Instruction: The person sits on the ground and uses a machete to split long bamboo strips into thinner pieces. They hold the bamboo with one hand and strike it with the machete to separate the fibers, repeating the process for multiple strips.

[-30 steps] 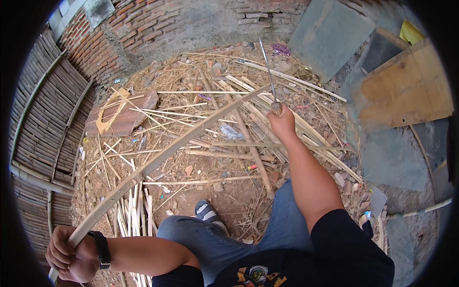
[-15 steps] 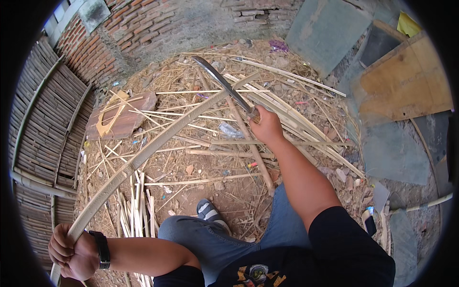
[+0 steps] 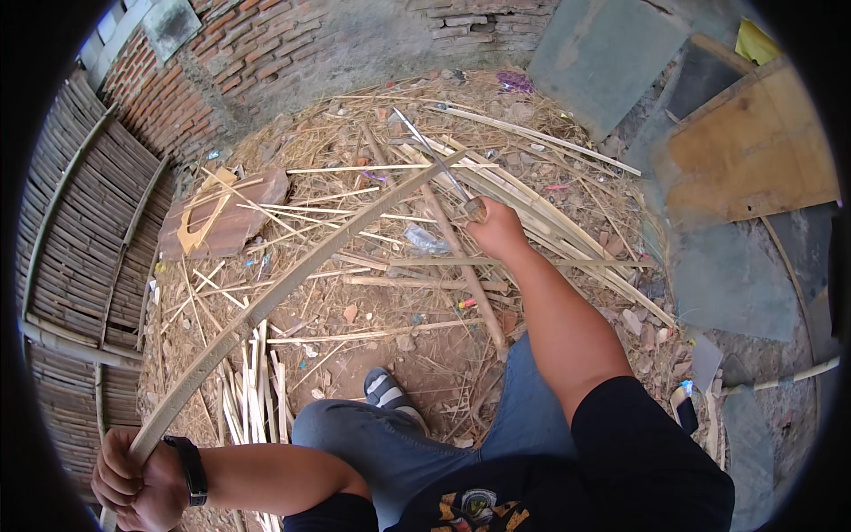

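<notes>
My left hand (image 3: 144, 481), at the lower left, is closed round the near end of a long split bamboo slat (image 3: 279, 294). The slat runs up and away to the right across the middle of the view. In my right hand (image 3: 499, 234) is the wooden handle of a machete (image 3: 450, 175), its blade pointing up and to the left. Seen almost edge-on, the blade looks thin. It crosses the far end of the slat; whether the two touch, I cannot tell.
Thin bamboo strips (image 3: 254, 390) lie bundled beside my left forearm, and more strips (image 3: 576, 232) are strewn ahead. A wooden pole (image 3: 461, 257) lies among them. Brick wall (image 3: 266, 58) stands behind, a bamboo fence (image 3: 75, 239) left, and sheets (image 3: 753, 151) lean at right.
The machete blade has turned from showing its broad side to nearly edge-on, and its tip has shifted right. The slat's far end has moved slightly left and nearer; both hands keep their hold.
</notes>
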Tool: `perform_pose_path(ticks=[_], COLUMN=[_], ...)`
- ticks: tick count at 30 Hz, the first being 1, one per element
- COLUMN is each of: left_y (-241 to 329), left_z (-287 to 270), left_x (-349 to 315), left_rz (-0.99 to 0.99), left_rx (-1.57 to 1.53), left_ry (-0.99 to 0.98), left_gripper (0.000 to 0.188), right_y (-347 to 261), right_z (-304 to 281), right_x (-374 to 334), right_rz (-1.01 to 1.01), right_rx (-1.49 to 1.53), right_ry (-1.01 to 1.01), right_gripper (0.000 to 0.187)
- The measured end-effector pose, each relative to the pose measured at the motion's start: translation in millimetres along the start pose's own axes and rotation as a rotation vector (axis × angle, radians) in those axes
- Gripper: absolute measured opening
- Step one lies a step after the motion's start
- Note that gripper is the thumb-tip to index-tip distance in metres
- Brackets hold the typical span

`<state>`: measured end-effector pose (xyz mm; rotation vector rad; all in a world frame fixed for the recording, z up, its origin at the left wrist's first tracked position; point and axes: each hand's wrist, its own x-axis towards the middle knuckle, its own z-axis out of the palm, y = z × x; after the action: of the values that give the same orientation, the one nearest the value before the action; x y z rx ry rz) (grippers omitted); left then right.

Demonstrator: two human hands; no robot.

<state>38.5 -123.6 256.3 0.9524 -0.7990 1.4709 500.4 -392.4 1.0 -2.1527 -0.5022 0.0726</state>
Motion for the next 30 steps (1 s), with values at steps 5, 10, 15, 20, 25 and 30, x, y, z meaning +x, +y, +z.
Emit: perform_pose_path(ticks=[5, 10, 15, 20, 25, 30], left_y=[6, -13, -27, -38, -40, -46], left_z=[-7, 7, 17, 18, 17, 23], left_x=[3, -1, -6, -6, -6, -11], left_rz=[-0.002, -0.056, -0.034, -0.060, -0.064, -0.042], left_rx=[-0.007, 0.023, 0.069, 0.088, 0.101, 0.149], left_ry=[-0.063, -0.005, 0.011, 0.045, 0.029, 0.111], left_gripper=[0.039, 0.039, 0.035, 0.042, 0.049, 0.054], right_y=[-38, -53, -62, -72, -60, -75], right_z=[1, 18, 14, 18, 5, 26], right_x=[-22, -42, -39, -55, -35, -58], right_rz=[-0.140, -0.423, -0.240, -0.471, -0.325, -0.361], right_rx=[-0.037, 0.019, -0.028, 0.007, 0.047, 0.105], right_ry=[-0.097, -0.247, -0.259, -0.302, -0.383, -0.255], right_gripper=[0.045, 0.043, 0.041, 0.041, 0.039, 0.043])
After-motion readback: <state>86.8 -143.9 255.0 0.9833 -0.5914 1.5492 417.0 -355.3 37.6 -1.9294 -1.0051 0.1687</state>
